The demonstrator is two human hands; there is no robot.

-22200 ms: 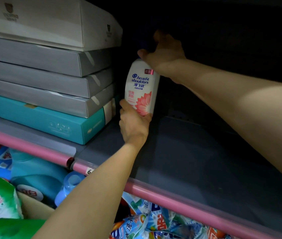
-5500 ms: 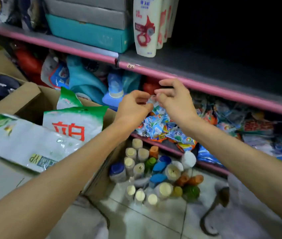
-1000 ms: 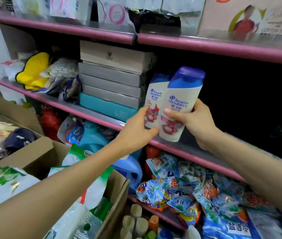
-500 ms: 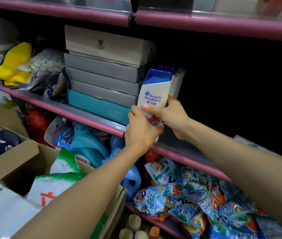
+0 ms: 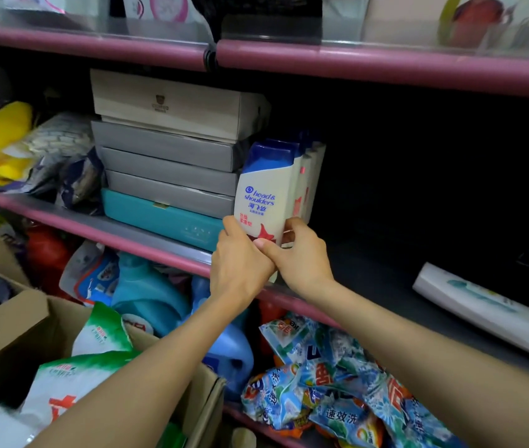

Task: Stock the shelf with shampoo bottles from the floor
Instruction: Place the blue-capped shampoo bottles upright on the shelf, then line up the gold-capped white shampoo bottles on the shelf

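Observation:
A white shampoo bottle (image 5: 264,192) with a blue cap stands upright at the front edge of the middle shelf (image 5: 370,279), right of a stack of flat boxes. My left hand (image 5: 240,270) grips its lower left side. My right hand (image 5: 298,253) grips its lower right side, thumb across the front. Behind it stands a row of similar shampoo bottles (image 5: 308,176), mostly hidden. The bottle's base is covered by my hands.
The stack of grey boxes (image 5: 169,156) on a teal box (image 5: 159,218) sits left of the bottles. A long white package (image 5: 489,312) lies on the shelf at right. Detergent bags (image 5: 331,383) fill the lower shelf. An open cardboard box (image 5: 30,321) stands at lower left.
The bottle went from held in the air to standing at the front of the row, and both hands slid down to its lower part.

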